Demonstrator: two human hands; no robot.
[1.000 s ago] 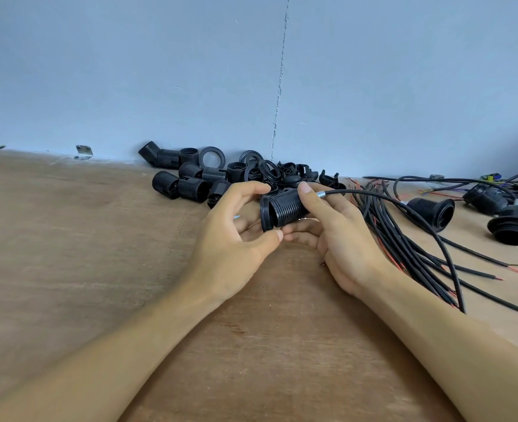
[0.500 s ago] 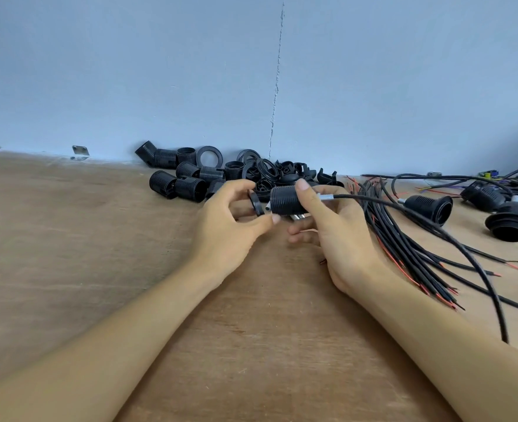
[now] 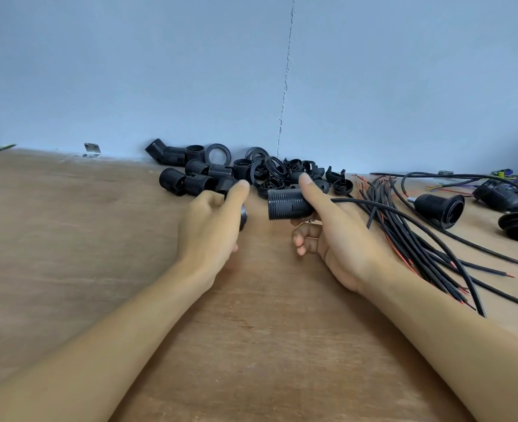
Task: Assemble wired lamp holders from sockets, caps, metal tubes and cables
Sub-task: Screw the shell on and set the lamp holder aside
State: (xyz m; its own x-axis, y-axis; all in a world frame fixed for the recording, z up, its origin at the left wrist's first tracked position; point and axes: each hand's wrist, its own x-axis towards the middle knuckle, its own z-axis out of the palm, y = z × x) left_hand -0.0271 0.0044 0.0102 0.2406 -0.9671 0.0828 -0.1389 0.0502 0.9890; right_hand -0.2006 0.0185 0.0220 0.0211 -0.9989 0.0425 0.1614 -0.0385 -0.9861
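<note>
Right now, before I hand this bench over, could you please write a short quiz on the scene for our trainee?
1. True or false: the right hand grips the black ribbed plastic socket.
2. Does the small black plastic part held in the left hand touch that socket?
3. The bundle of loose black cables lies: A left of the left hand; B right of the right hand; C between the hands.
Key: 1 true; 2 no, they are apart; 3 B.
</note>
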